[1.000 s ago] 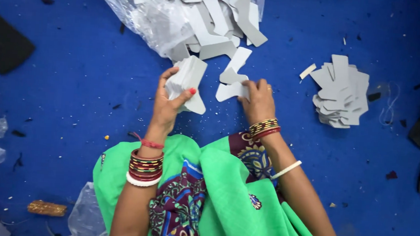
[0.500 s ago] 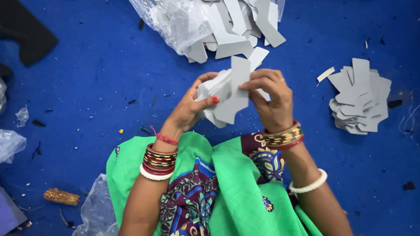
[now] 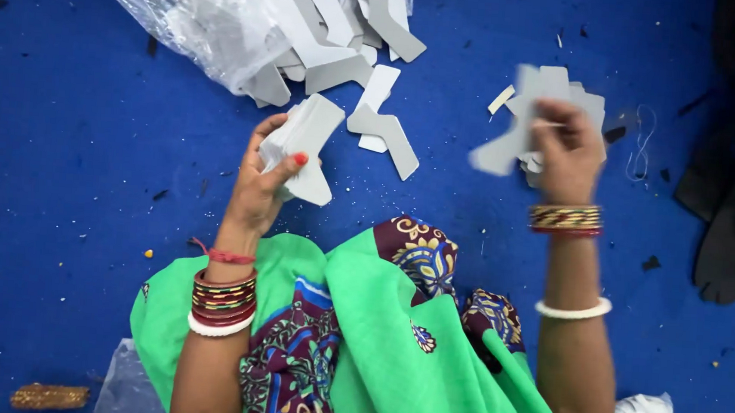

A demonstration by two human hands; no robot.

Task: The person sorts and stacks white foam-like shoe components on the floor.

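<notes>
Bangles on both your wrists. Your left hand (image 3: 267, 182) clamps a stack of grey card cutouts (image 3: 303, 146). Your right hand (image 3: 568, 147), blurred, pinches a single grey cutout (image 3: 510, 143) above the sorted pile (image 3: 588, 105). Beyond, the plastic bag of cutouts (image 3: 251, 17) on blue floor (image 3: 85, 169).

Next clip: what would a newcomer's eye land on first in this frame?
Against the blue floor, the pale grey cut-out pieces stand out: a clear plastic bag of them spills open at the top. The left hand grips a small stack of grey pieces near the centre, while the right hand, blurred, holds a single grey piece over a sorted pile on the right. Bright green cloth fills the bottom.
</notes>
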